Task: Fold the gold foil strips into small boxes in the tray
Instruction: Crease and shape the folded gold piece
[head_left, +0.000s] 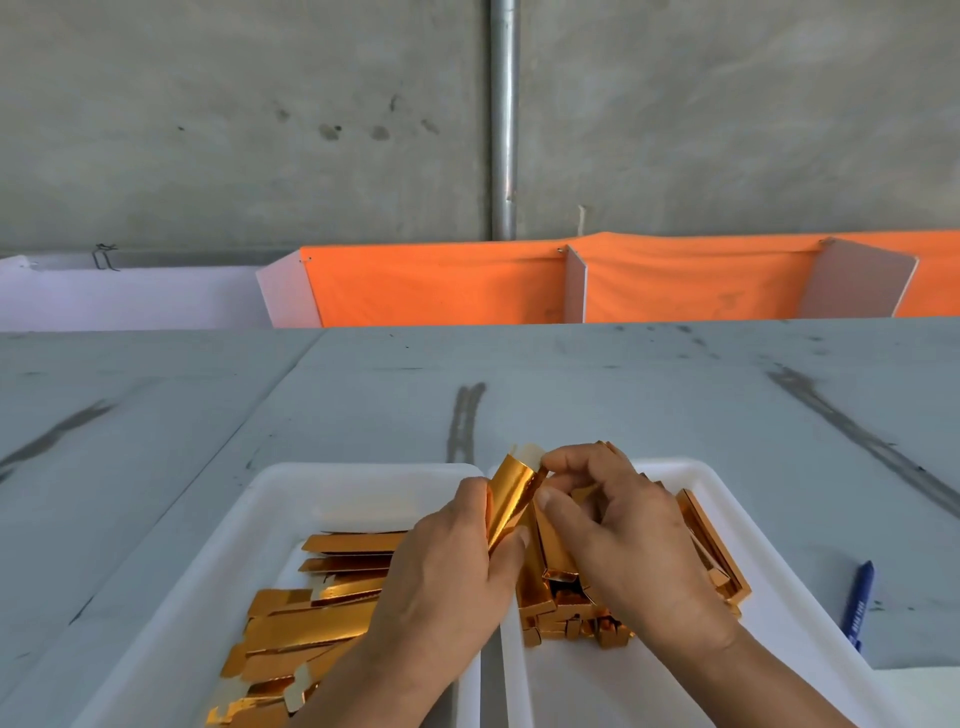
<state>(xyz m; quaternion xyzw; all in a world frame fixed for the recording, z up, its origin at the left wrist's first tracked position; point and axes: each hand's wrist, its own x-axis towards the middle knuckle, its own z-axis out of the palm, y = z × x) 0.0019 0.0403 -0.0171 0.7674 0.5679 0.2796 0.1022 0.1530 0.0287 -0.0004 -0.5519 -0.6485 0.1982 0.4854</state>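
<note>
Foil strip (511, 499) held tilted above the inner edge of the right tray (691, 467); left hand (441, 566) grips its lower end, right hand (623, 535) pinches the top. Risk: uneven pinching could crease it off the fold line, or it could slip among the finished boxes (556, 587).

Flat gold strips (311, 623) in left tray (244, 519), folded boxes (556, 561) (long, narrow) in right tray (789, 613)
</note>
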